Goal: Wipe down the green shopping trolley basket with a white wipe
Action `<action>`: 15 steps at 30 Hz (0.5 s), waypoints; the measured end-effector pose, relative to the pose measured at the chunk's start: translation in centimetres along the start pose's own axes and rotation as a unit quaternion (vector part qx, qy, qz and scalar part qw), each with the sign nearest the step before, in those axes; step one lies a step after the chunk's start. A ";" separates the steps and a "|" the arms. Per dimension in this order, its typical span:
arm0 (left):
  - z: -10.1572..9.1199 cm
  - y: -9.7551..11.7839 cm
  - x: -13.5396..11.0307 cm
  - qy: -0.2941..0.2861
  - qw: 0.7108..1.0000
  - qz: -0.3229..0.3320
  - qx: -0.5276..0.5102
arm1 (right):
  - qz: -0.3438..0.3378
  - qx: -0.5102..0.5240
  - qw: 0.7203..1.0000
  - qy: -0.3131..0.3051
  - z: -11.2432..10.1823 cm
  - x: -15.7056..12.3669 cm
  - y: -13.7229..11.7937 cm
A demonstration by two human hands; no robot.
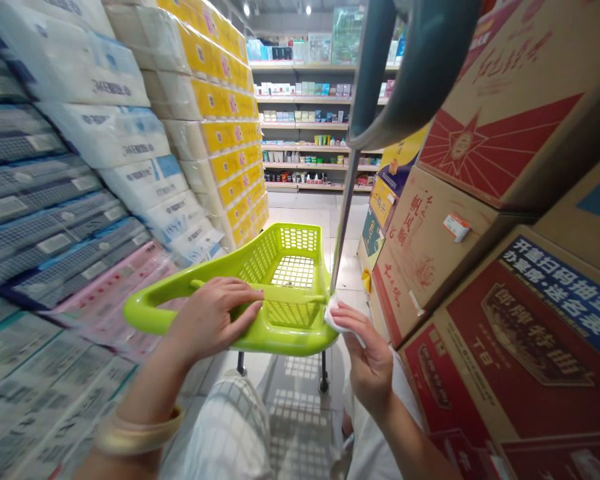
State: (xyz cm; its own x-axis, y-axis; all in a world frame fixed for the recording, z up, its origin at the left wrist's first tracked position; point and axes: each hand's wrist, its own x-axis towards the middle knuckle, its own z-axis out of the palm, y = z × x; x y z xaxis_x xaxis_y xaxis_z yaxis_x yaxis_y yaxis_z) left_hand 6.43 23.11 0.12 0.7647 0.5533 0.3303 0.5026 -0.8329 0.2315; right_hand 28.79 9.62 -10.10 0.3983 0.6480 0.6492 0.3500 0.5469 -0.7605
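A lime-green plastic shopping cart (253, 343) with a lattice basket stands in front of me on small casters. My left hand (213, 313) is closed over its near rim and the thin green handle bar, with the thumb pointing right. At the near right corner, my right hand (367, 347) pinches a white wipe (333, 313), which lies against the rim beside the foot of a metal pole (345, 220). That pole rises to a dark grey loop handle (405, 100) close to the camera. No goods show inside the basket.
Wrapped tissue packs (125, 127) are piled along the left, beside a stack of yellow-and-white packs (230, 140). Printed cardboard boxes (520, 313) wall the right side. Stocked shelves (305, 100) stand across the far end of the tiled aisle.
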 end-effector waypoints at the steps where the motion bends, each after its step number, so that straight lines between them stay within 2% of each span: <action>1: -0.1 -0.2 -0.2 0.022 1.000 -0.007 0.008 | 0.005 0.003 1.000 0.009 0.0 0.2 0.3; 4: -0.5 0.2 -0.6 0.116 0.990 -0.055 0.061 | 0.049 0.001 0.998 0.049 0.0 0.6 1.0; 7: -0.3 2.6 -0.1 0.172 0.981 -0.087 0.017 | 0.023 -0.006 1.000 0.016 0.2 0.4 0.5; 9: 0.3 4.9 0.6 0.170 0.979 -0.098 -0.058 | -0.020 -0.011 1.000 -0.020 0.2 0.1 0.1; 11: 1.3 7.1 1.4 0.128 0.982 -0.094 -0.103 | -0.041 -0.007 0.999 -0.034 0.4 0.1 0.1; 15: 3.4 9.7 2.8 0.083 0.983 -0.094 -0.132 | 0.000 0.005 1.000 -0.012 0.9 0.7 1.0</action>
State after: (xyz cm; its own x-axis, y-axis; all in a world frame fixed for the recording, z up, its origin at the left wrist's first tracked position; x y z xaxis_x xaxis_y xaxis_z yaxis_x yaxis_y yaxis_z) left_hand 14.82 16.49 0.17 0.5801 0.7102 0.3989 0.4908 -0.6956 0.5247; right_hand 28.67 11.10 -10.38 0.3778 0.6598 0.6495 0.3414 0.5528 -0.7602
